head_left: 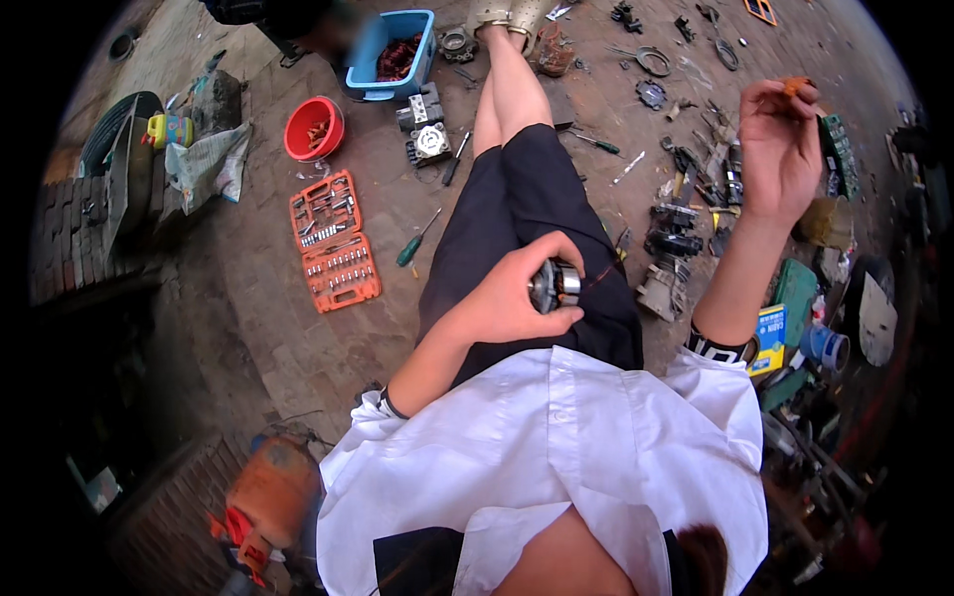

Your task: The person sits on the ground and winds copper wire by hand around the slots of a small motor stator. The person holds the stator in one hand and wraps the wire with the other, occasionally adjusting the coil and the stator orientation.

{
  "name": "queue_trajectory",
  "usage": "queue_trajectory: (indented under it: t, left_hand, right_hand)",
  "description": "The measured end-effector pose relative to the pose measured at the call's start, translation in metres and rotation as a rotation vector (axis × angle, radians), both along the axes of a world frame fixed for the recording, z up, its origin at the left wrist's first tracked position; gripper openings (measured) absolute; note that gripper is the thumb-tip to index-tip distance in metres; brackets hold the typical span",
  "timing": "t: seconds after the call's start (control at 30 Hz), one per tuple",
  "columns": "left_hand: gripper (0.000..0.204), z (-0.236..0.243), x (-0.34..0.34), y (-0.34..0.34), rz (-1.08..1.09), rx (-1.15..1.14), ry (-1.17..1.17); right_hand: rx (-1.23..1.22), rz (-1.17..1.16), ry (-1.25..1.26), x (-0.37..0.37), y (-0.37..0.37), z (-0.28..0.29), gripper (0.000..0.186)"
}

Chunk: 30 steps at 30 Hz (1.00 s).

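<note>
My left hand [505,296] is closed around a small round motor core [556,285] of silvery metal with copper-coloured parts, held above my lap. A thin reddish wire [599,275] seems to run from it toward the right. Raised far out to the right, my right hand [780,159] has its fingertips pinched on a small orange-brown piece [798,86]; its exact kind is too small to tell. Dark shorts [497,219] cover my legs, stretched out and crossed below the core.
Left of my legs lie an orange socket set case [338,288], a green-handled screwdriver [407,250], a red bucket [290,129] and a blue tub [373,94]. Motor parts [674,238] and tools litter the ground at right. Another person [298,20] is at the far left.
</note>
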<state>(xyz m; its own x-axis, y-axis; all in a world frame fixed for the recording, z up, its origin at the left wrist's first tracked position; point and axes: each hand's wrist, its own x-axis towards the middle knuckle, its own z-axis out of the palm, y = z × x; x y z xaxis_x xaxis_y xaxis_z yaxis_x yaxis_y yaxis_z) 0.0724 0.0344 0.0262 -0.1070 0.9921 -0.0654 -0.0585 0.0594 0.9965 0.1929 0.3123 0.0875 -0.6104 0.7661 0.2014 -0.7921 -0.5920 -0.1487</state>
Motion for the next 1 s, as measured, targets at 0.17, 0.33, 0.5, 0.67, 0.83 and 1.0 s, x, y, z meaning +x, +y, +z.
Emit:
queue_trajectory:
  t: [0.17, 0.33, 0.5, 0.67, 0.83, 1.0]
  left_hand:
    - [0.029, -0.023, -0.005, -0.008, 0.284, 0.120, -0.901]
    - [0.020, -0.032, -0.017, 0.003, 0.676, -0.056, -1.192]
    - [0.019, -0.037, -0.010, 0.018, 0.783, -0.142, -1.099]
    - [0.031, -0.041, 0.002, 0.017, 0.650, -0.147, -0.843]
    - [0.037, -0.034, 0.004, 0.010, 0.516, -0.172, -0.813]
    - [0.044, -0.025, 0.013, 0.010, 0.417, -0.170, -0.234]
  right_hand:
    - [0.015, -0.026, 0.008, 0.023, -0.002, 0.004, 0.016]
    - [0.410, 0.236, 0.152, 0.051, -0.055, 0.024, 0.020]
    - [1.007, 0.653, 0.402, 0.034, -0.087, 0.057, 0.009]
    - [0.872, 0.380, 0.270, 0.049, -0.090, 0.062, 0.011]
    - [0.432, 0.121, 0.103, 0.055, -0.072, 0.054, 0.027]
    - [0.358, 0.042, 0.161, 0.062, -0.064, 0.055, 0.027]
